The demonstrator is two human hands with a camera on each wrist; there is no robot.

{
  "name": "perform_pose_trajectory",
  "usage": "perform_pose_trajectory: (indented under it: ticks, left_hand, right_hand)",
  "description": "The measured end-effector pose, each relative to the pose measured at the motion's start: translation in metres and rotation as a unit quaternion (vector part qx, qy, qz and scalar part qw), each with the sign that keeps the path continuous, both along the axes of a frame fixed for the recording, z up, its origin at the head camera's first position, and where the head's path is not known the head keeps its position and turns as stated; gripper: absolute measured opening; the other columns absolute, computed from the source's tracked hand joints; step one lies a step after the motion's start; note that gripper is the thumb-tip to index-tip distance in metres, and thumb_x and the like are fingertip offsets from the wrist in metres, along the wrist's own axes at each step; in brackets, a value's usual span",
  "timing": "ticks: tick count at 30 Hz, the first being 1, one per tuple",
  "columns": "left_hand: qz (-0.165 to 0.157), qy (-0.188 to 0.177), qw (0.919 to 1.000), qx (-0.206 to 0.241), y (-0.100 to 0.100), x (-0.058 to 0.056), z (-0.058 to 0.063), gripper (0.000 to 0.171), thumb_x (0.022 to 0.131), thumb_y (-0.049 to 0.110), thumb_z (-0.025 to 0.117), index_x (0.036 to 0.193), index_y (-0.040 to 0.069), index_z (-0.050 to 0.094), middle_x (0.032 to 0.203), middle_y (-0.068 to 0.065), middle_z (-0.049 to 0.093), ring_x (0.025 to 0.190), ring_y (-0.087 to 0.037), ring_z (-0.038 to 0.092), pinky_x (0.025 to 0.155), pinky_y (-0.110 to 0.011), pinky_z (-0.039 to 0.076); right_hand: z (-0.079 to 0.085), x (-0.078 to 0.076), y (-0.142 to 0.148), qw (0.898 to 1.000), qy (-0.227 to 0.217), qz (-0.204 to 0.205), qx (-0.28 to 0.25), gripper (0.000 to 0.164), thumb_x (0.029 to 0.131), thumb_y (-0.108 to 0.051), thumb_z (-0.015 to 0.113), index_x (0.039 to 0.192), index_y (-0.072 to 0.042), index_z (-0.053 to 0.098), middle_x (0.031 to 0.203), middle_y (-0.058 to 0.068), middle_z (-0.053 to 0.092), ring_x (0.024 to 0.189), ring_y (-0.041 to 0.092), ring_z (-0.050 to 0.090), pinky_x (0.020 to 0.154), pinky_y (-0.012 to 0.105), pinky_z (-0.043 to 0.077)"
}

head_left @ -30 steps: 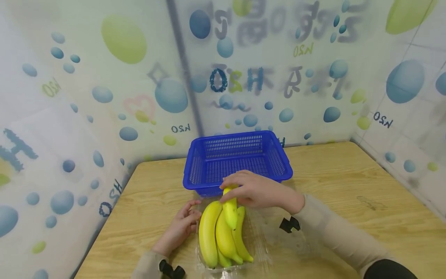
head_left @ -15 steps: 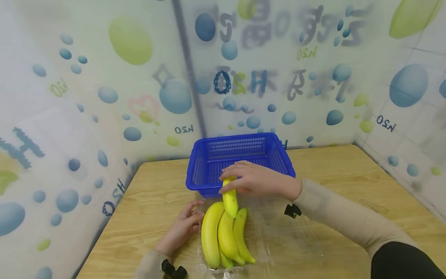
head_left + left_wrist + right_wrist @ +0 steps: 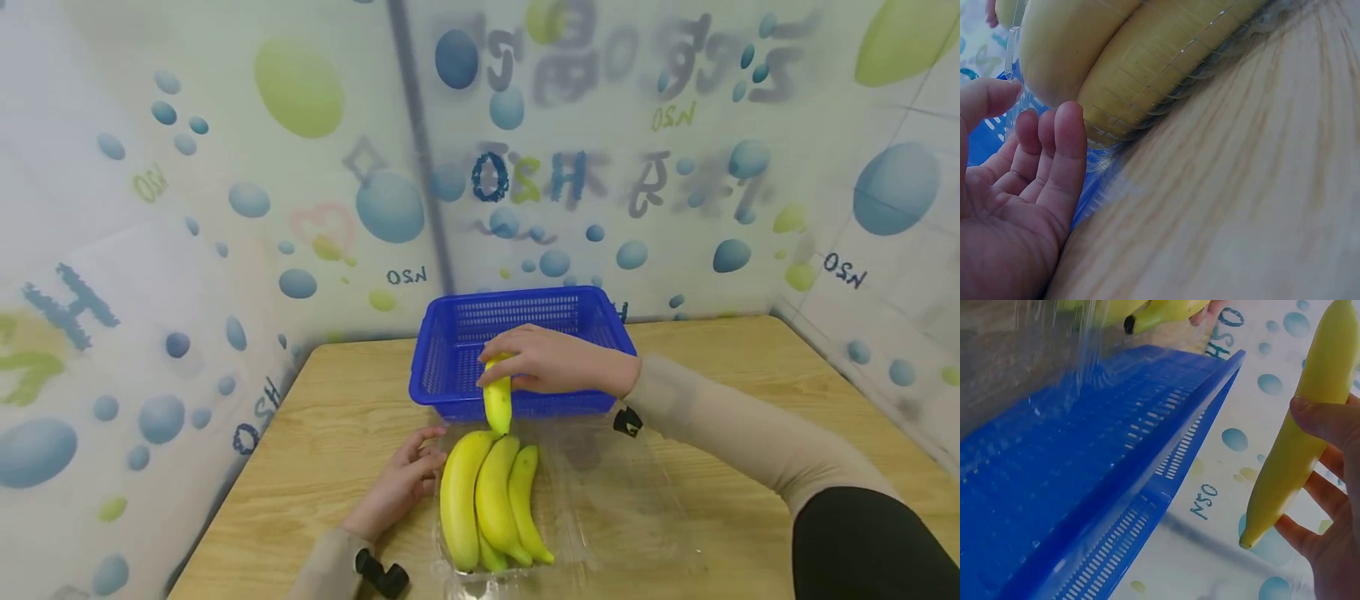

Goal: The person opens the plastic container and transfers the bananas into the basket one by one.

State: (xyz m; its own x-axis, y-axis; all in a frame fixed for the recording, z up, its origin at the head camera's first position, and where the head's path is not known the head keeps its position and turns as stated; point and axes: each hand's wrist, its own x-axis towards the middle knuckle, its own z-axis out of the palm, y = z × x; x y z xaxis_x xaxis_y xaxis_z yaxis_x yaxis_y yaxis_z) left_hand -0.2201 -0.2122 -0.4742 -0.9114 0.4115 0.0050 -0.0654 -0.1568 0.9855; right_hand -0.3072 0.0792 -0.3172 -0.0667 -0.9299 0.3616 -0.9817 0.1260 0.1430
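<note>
My right hand point(image 3: 543, 358) holds a single banana point(image 3: 498, 404) over the front rim of the blue plastic basket point(image 3: 450, 408). In the right wrist view the thumb lies on one side of this banana point(image 3: 1300, 450) and the fingers on the other. Several bananas point(image 3: 495, 500) lie side by side in a clear plastic clamshell box point(image 3: 551, 525) in front of the basket. Beside the box's left edge is my left hand point(image 3: 405, 483), with loosely bent fingers. Its fingertips point(image 3: 1069, 125) are at the clear wall in the left wrist view; whether they press on it I cannot tell.
The box's clear lid point(image 3: 630, 500) lies folded out to the right on the wooden table point(image 3: 735, 400). Behind the basket stands a wall point(image 3: 675, 283) printed with blue and green bubbles. A similar wall point(image 3: 187, 333) borders the table on the left.
My right hand has lifted the banana up and away from the others, toward the basket. The left hand has stayed beside the box. The head view has shifted slightly.
</note>
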Motion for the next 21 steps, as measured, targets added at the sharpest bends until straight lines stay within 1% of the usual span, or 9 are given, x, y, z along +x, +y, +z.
perform_pose_trajectory:
  ticks: [5, 9, 15, 21]
  left_hand:
    - [-0.002, 0.002, 1.0, 0.0, 0.0, -0.001, -0.001, 0.043, 0.098, 0.006, 0.049, 0.137, -0.001, 0.031, 0.091, -0.001, 0.056, 0.074, -0.009, 0.056, 0.066, -0.026, 0.051]
    - [-0.005, 0.002, 1.0, -0.003, 0.0, -0.001, -0.001, 0.044, 0.099, 0.006, 0.048, 0.137, -0.002, 0.03, 0.091, 0.0, 0.056, 0.075, -0.009, 0.056, 0.067, -0.026, 0.051]
    - [-0.004, 0.002, 0.9999, -0.014, -0.002, -0.001, -0.001, 0.044, 0.099, 0.01, 0.05, 0.137, 0.0, 0.03, 0.093, -0.001, 0.056, 0.075, -0.01, 0.056, 0.066, -0.026, 0.051]
    - [-0.004, 0.0, 0.9999, -0.011, 0.0, -0.001, -0.001, 0.045, 0.099, 0.008, 0.049, 0.138, -0.002, 0.029, 0.093, -0.002, 0.056, 0.076, -0.01, 0.056, 0.066, -0.026, 0.051]
  right_hand:
    - [0.004, -0.011, -0.002, 0.999, -0.022, -0.023, 0.023, 0.041, 0.084, -0.006, 0.075, 0.121, -0.021, 0.067, 0.124, 0.007, 0.061, 0.118, 0.025, 0.054, 0.1, 0.042, 0.043]
    - [0.003, -0.02, -0.004, 0.997, -0.037, -0.039, 0.051, 0.04, 0.086, -0.007, 0.073, 0.123, -0.021, 0.066, 0.126, 0.007, 0.06, 0.119, 0.025, 0.054, 0.1, 0.044, 0.043]
    - [0.001, -0.036, -0.014, 0.996, -0.032, -0.051, 0.066, 0.038, 0.088, -0.011, 0.072, 0.124, -0.023, 0.066, 0.125, 0.006, 0.06, 0.117, 0.023, 0.055, 0.099, 0.04, 0.044]
    - [0.005, -0.051, -0.026, 0.994, -0.038, -0.061, 0.078, 0.039, 0.087, -0.008, 0.072, 0.123, -0.021, 0.067, 0.124, 0.007, 0.062, 0.116, 0.024, 0.056, 0.098, 0.038, 0.045]
